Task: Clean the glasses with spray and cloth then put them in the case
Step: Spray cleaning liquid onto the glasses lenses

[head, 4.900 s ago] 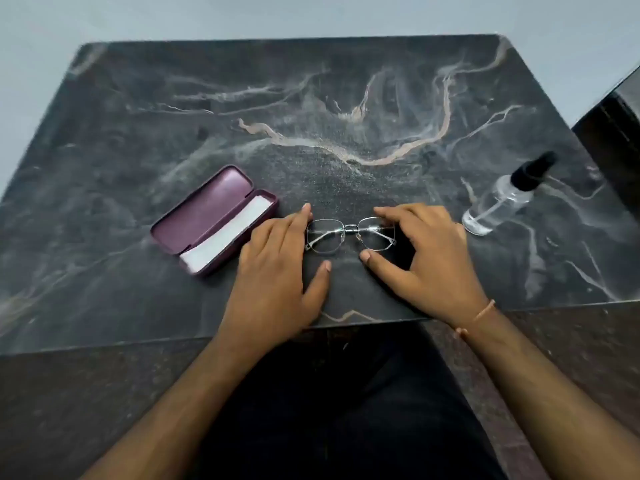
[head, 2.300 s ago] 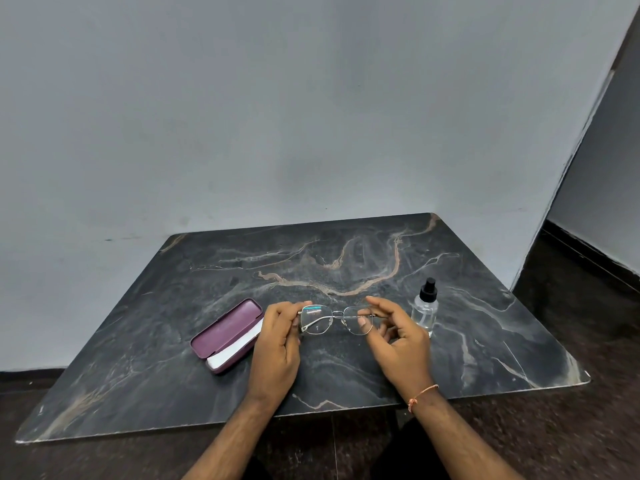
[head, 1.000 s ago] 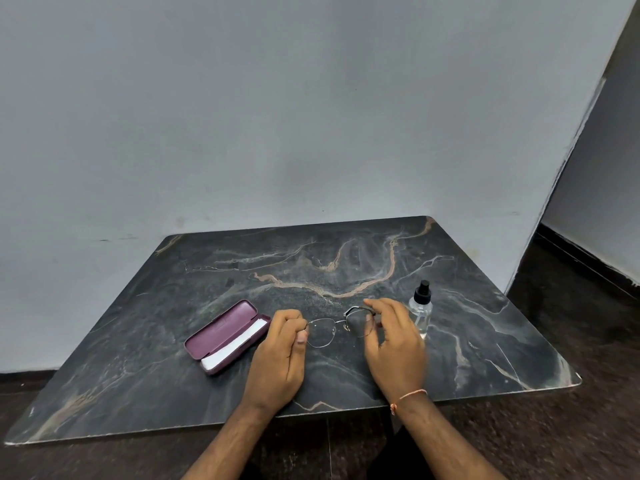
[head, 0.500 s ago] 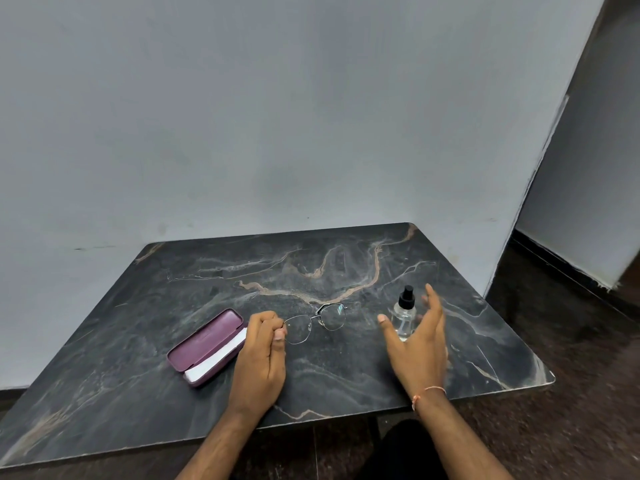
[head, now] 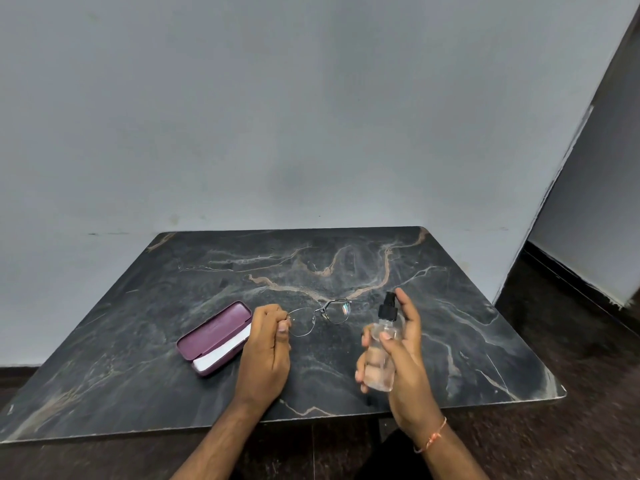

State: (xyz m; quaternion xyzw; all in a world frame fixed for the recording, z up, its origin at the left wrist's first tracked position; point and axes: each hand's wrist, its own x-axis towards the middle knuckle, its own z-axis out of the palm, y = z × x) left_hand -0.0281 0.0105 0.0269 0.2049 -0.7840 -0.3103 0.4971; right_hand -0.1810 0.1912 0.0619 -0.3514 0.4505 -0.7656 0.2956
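Thin metal-framed glasses with clear lenses [head: 318,316], held above the dark marble-patterned counter [head: 467,341] by one end of the frame. The left hand [head: 266,348] grasps that end, its fingers [head: 282,327] curled round it with the thumb on the near side; the lenses extend to the right of the hand, the far lens slightly higher than the near one. To the right, apart from the glasses, the right hand [head: 403,355] holds a small clear plastic spray bottle with a black pump top [head: 382,348] roughly upright, the thumb across the front of the bottle, the other fingers wrapped behind it, and the index finger raised beside the pump top. A thin orange thread bracelet [head: 433,436] circles the right wrist. Left of the left hand, an open maroon hard-shell glasses case [head: 214,337] lies on the counter, lid hinged back on its far side; a folded white cloth [head: 221,351] lies in the base. The counter stands against a plain grey wall [head: 311,116]; a dark floor [head: 571,323] shows at the right.
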